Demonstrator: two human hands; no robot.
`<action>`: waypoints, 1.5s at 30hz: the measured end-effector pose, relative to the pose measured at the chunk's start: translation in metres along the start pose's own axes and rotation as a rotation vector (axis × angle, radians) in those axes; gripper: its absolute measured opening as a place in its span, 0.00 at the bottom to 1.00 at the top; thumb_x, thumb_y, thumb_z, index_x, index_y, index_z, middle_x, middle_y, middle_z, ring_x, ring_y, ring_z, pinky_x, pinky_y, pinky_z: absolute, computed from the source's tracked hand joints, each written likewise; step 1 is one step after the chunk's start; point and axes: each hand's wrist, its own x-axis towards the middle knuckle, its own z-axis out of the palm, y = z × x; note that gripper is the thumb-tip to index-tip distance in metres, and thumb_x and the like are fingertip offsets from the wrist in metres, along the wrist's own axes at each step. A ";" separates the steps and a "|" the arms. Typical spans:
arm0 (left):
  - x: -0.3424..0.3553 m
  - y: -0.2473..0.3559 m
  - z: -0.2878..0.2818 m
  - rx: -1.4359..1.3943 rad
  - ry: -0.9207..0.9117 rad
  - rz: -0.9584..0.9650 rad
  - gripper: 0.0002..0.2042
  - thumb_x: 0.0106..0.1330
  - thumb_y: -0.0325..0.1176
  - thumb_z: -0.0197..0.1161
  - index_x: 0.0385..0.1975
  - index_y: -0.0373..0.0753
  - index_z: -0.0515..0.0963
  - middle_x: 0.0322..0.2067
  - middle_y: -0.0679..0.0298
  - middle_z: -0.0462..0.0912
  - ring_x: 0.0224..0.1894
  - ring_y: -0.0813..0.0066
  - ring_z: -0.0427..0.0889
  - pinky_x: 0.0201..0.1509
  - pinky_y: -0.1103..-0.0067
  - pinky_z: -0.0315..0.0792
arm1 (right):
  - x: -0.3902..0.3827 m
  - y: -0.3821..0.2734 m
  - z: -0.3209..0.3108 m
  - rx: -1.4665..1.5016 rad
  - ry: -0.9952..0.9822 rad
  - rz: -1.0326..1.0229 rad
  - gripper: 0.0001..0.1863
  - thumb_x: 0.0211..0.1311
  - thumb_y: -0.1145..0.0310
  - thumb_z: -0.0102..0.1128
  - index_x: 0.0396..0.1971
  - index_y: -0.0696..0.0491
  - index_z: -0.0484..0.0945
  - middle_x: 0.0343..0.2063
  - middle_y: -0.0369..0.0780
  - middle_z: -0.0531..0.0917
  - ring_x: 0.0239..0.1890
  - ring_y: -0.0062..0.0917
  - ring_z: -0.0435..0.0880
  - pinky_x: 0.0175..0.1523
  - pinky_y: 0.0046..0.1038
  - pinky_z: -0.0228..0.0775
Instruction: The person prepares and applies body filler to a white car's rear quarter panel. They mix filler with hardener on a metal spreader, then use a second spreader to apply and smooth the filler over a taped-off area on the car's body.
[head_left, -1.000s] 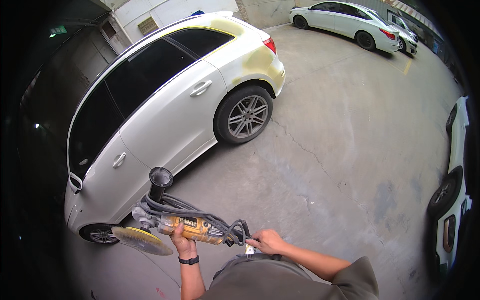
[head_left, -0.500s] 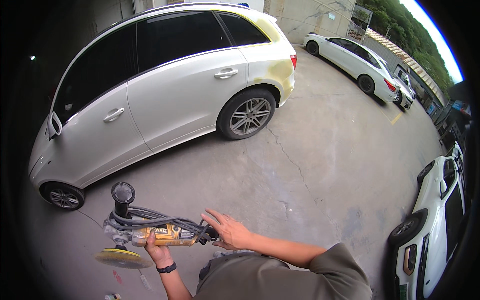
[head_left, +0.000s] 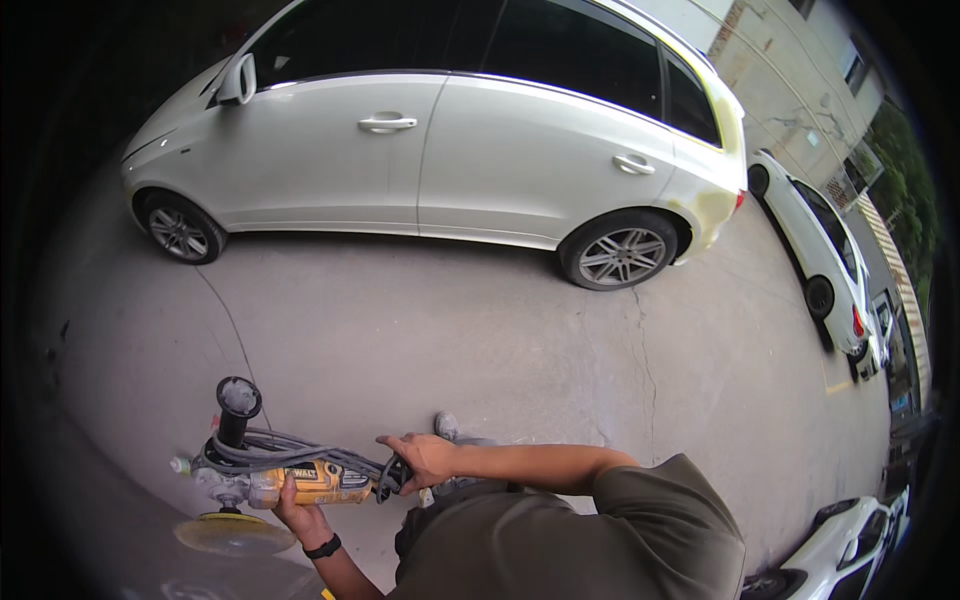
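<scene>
A yellow and black power polisher (head_left: 335, 483) hangs in front of me, its head to the left. My left hand (head_left: 303, 520) is wrapped round its body from below, a dark band on the wrist. The grey power cord (head_left: 300, 448) lies in loops along the top of the tool. At the rear end, my right hand (head_left: 428, 460) closes on the bunched end of the cord, index finger reaching out; its palm side is hidden. A black side handle (head_left: 234, 412) sticks up from the head, and a round yellow-edged pad (head_left: 235, 537) faces down.
A white car (head_left: 330, 170) stands across the far side, with yellowish patches near its rear wheel. Another white car (head_left: 815, 250) is parked far right, and a third (head_left: 845, 550) at the lower right. Cracks and a thin dark line (head_left: 228, 312) run over the concrete floor (head_left: 480, 330).
The view has swung left, so the cars sit further right in it. My right hand has gone from spread fingers to closing on the cord's end. The polisher stays in my left hand.
</scene>
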 end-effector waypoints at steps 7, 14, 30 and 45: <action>-0.040 -0.064 -0.127 1.020 0.417 0.015 0.28 0.62 0.34 0.78 0.61 0.32 0.76 0.59 0.57 0.81 0.61 0.64 0.78 0.67 0.70 0.72 | 0.028 0.123 0.030 -0.144 -0.391 -0.102 0.52 0.60 0.47 0.70 0.76 0.58 0.55 0.61 0.57 0.79 0.62 0.53 0.79 0.67 0.46 0.71; -0.115 -0.142 -0.272 1.634 0.447 -0.162 0.27 0.69 0.46 0.65 0.66 0.44 0.75 0.64 0.60 0.81 0.67 0.55 0.76 0.71 0.60 0.69 | 0.145 0.200 0.009 -0.215 -0.516 -0.046 0.44 0.57 0.46 0.71 0.71 0.52 0.68 0.57 0.50 0.84 0.59 0.47 0.84 0.63 0.44 0.76; -0.161 -0.191 -0.262 0.810 0.952 -0.545 0.19 0.60 0.41 0.72 0.50 0.43 0.85 0.53 0.62 0.88 0.58 0.63 0.83 0.64 0.68 0.74 | 0.445 0.067 0.043 -0.686 -0.812 -0.170 0.34 0.70 0.43 0.57 0.67 0.52 0.75 0.57 0.45 0.85 0.60 0.41 0.83 0.65 0.40 0.75; -0.058 -0.111 -0.401 0.731 0.813 -0.500 0.09 0.61 0.38 0.69 0.37 0.43 0.89 0.43 0.65 0.91 0.52 0.67 0.85 0.60 0.72 0.75 | 0.543 -0.059 0.072 -0.270 -0.556 -0.014 0.25 0.68 0.49 0.57 0.57 0.47 0.85 0.52 0.45 0.88 0.53 0.42 0.87 0.61 0.40 0.78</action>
